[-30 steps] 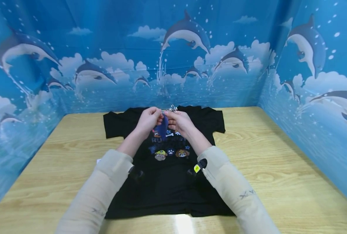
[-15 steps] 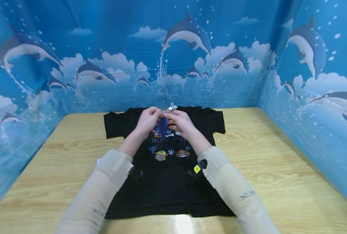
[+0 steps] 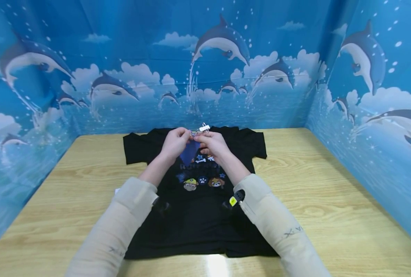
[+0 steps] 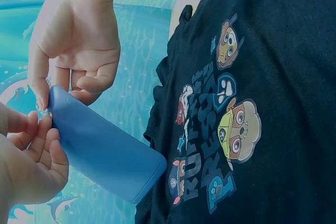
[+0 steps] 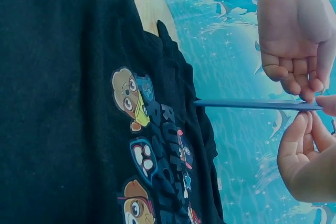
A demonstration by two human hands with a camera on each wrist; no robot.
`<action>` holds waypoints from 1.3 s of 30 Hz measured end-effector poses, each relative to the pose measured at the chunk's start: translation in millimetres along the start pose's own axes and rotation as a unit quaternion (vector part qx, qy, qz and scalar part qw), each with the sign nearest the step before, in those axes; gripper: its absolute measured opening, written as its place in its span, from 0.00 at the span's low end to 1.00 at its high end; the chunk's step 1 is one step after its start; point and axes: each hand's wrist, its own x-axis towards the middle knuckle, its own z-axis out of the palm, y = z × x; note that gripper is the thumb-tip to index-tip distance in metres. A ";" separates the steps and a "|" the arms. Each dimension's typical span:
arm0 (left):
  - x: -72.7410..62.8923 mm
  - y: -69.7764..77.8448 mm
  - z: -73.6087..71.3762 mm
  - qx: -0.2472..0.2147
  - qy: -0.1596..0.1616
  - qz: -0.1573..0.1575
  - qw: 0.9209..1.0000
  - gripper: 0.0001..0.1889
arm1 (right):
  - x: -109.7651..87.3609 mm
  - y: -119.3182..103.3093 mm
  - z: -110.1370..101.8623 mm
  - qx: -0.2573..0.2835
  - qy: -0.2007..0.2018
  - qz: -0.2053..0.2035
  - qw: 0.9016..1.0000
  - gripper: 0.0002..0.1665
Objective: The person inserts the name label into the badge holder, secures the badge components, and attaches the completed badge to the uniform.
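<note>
Up over the chest of a black T-shirt point(image 3: 191, 223), a flat blue tag point(image 3: 189, 153) with rounded corners hangs between the two hands. In the left wrist view its broad face point(image 4: 105, 148) shows; the right wrist view has it nearly edge-on. The left hand point(image 3: 173, 143) pinches small metal hardware at its top corner with thumb and fingertips. From the other side the right hand point(image 3: 215, 145) pinches the same corner. A shiny silver-white piece point(image 3: 204, 127) sticks up above the right fingers. Fingertips hide most of the joint between the metal and the tag.
The T-shirt lies spread on a wood-grain table point(image 3: 330, 192), cartoon dogs printed on its chest. A small white item point(image 3: 117, 190) peeks out beside the left sleeve. Dolphin-print curtains point(image 3: 122, 38) stand behind and at both sides.
The blue tag has turned from narrow to showing more of its face, its lower tip swinging left. The silver-white piece has turned slightly. Both hands stay in nearly the same place.
</note>
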 end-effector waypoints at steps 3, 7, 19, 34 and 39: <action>0.0 -0.1 -0.3 0.005 0.000 0.000 1.000 0.14 | 0.0 0.1 -0.1 -0.006 0.006 -0.002 1.000 0.14; -0.4 0.0 -1.1 0.014 -0.003 0.000 1.000 0.15 | 0.0 0.3 0.5 -0.016 0.017 -0.009 1.000 0.16; -1.5 3.7 1.4 0.123 -0.005 0.002 0.992 0.16 | -1.6 0.8 1.1 -0.067 0.052 -0.032 0.996 0.13; -0.2 1.5 2.6 0.199 0.007 0.031 0.979 0.14 | -0.2 0.6 -1.2 -0.081 0.058 -0.019 0.995 0.12; -1.3 0.3 3.4 0.213 0.021 0.035 0.976 0.13 | -0.1 0.6 -2.6 -0.071 0.063 -0.009 0.995 0.13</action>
